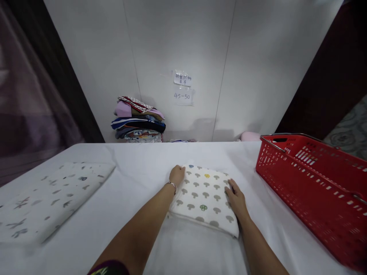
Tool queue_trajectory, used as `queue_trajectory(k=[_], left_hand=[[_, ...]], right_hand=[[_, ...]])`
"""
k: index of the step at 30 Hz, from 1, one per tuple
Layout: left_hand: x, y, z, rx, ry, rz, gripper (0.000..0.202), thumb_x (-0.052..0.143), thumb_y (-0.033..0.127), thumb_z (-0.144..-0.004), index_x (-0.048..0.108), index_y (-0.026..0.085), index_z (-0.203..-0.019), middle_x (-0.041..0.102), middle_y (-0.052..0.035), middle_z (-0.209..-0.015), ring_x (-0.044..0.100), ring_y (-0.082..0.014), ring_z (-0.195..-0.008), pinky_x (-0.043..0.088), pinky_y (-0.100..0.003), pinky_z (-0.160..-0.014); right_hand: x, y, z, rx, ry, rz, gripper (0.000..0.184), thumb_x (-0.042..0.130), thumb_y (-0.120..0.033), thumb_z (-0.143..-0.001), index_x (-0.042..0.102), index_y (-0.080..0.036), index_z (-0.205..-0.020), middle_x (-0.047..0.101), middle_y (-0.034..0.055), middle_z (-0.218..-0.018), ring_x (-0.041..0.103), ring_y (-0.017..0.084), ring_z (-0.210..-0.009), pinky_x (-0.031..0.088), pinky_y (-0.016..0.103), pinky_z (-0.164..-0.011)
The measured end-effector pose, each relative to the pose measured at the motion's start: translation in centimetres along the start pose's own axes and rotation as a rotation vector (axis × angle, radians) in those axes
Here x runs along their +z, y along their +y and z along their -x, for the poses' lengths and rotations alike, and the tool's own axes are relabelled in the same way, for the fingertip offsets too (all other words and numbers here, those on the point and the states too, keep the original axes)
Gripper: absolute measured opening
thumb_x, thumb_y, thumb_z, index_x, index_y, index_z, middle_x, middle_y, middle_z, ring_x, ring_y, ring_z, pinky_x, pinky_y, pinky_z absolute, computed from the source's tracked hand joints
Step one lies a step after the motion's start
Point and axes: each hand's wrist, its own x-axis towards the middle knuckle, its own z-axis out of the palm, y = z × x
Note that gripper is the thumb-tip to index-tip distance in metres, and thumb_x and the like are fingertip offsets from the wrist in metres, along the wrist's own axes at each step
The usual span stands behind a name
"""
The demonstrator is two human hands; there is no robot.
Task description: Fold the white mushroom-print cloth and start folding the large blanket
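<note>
A folded white cloth [205, 195] with grey mushroom prints, plus a few blue, yellow and green ones, lies on the white-covered table [137, 214] in front of me. My left hand [177, 176] is closed on its far left edge, the fingertips partly hidden by the fabric. At the right edge, my right hand [236, 198] grips the same cloth with its fingers curled at the border. Farther left, a second folded cloth [60, 194], white with grey and dark prints, rests flat and apart from both hands.
A red plastic basket [309, 179] with metal handles stands on the table's right side. Beyond the far edge is a stack of folded clothes [139, 120] against the white wall, where paper labels [183, 95] hang. A pink object [250, 136] shows behind the edge.
</note>
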Motion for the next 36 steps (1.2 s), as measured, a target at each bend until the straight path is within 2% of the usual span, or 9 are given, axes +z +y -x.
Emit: queue_trajectory(k=[5,11,14,17,21,25,28,31,36], left_hand=[[-0.4,0.4,-0.6,0.017,-0.045,0.028,0.028,0.047,0.041,-0.081,0.060,0.017,-0.080,0.069,-0.0100,-0.089,0.063,-0.0219,-0.083,0.041,-0.028,-0.065],[-0.1,0.2,-1.5,0.010,-0.055,0.044,0.027,0.049,0.040,-0.082,0.060,0.015,-0.082,0.066,-0.0148,-0.098,0.061,-0.0267,-0.093,0.041,-0.031,-0.070],[-0.4,-0.1,-2.3,-0.036,-0.121,0.092,0.025,0.054,0.037,-0.080,0.060,0.013,-0.076,0.067,-0.0148,-0.090,0.062,-0.0246,-0.087,0.041,-0.028,-0.066],[-1.1,-0.3,-2.5,-0.065,-0.203,0.153,0.028,0.057,0.039,-0.079,0.059,0.013,-0.071,0.066,-0.0107,-0.075,0.062,-0.0204,-0.073,0.041,-0.026,-0.059],[-2.4,-0.9,-1.3,-0.030,-0.302,0.234,0.034,0.055,0.047,-0.079,0.059,0.014,-0.075,0.060,-0.0022,-0.061,0.055,-0.0141,-0.058,0.041,-0.023,-0.054],[-3.3,-2.3,1.1,0.043,-0.346,0.255,0.035,0.064,0.049,-0.070,0.061,0.015,-0.077,0.062,-0.0004,-0.064,0.055,-0.0137,-0.060,0.041,-0.023,-0.056],[-3.5,-3.4,2.7,0.087,-0.315,0.232,0.029,0.071,0.038,-0.063,0.062,0.017,-0.081,0.065,-0.0015,-0.075,0.058,-0.0159,-0.069,0.041,-0.023,-0.059],[-3.2,-4.2,3.7,0.095,-0.265,0.207,0.021,0.068,0.028,-0.066,0.061,0.017,-0.082,0.066,-0.0026,-0.079,0.059,-0.0169,-0.072,0.040,-0.023,-0.060],[-2.9,-5.0,4.3,0.067,-0.209,0.211,0.018,0.061,0.028,-0.074,0.058,0.018,-0.088,0.067,-0.0034,-0.082,0.061,-0.0164,-0.076,0.041,-0.023,-0.062]], right_hand=[[0.0,-0.3,0.1,0.011,0.006,0.021,0.052,0.057,-0.042,-0.071,0.061,-0.018,-0.117,0.046,0.0066,-0.137,0.041,0.024,-0.128,0.029,0.039,-0.108],[-0.1,-0.5,0.3,-0.002,0.014,-0.007,0.050,0.059,-0.041,-0.070,0.063,-0.020,-0.114,0.048,0.0053,-0.136,0.041,0.024,-0.127,0.030,0.038,-0.109],[-0.1,-0.2,0.2,-0.009,0.007,-0.041,0.050,0.062,-0.041,-0.069,0.064,-0.020,-0.114,0.048,0.0051,-0.136,0.041,0.024,-0.127,0.029,0.038,-0.109],[-0.1,0.0,0.1,-0.005,0.008,-0.037,0.049,0.062,-0.040,-0.069,0.064,-0.020,-0.114,0.048,0.0048,-0.136,0.041,0.024,-0.128,0.028,0.037,-0.110],[-0.1,0.1,0.0,0.001,0.022,-0.030,0.049,0.061,-0.039,-0.068,0.064,-0.020,-0.113,0.048,0.0051,-0.136,0.041,0.025,-0.128,0.028,0.038,-0.110],[-0.1,0.1,-0.1,-0.003,0.007,-0.016,0.050,0.061,-0.040,-0.068,0.064,-0.019,-0.113,0.047,0.0054,-0.136,0.040,0.025,-0.128,0.026,0.038,-0.110],[-0.1,0.1,-0.1,-0.003,0.016,-0.018,0.050,0.061,-0.041,-0.067,0.064,-0.019,-0.112,0.048,0.0058,-0.136,0.039,0.025,-0.128,0.027,0.037,-0.110],[-0.1,0.2,-0.1,-0.007,0.022,-0.017,0.049,0.061,-0.041,-0.067,0.065,-0.019,-0.112,0.048,0.0053,-0.136,0.040,0.025,-0.128,0.028,0.037,-0.109],[-0.3,0.0,-0.2,-0.011,-0.002,0.011,0.051,0.060,-0.041,-0.068,0.064,-0.018,-0.113,0.048,0.0057,-0.136,0.040,0.024,-0.128,0.027,0.037,-0.110]])
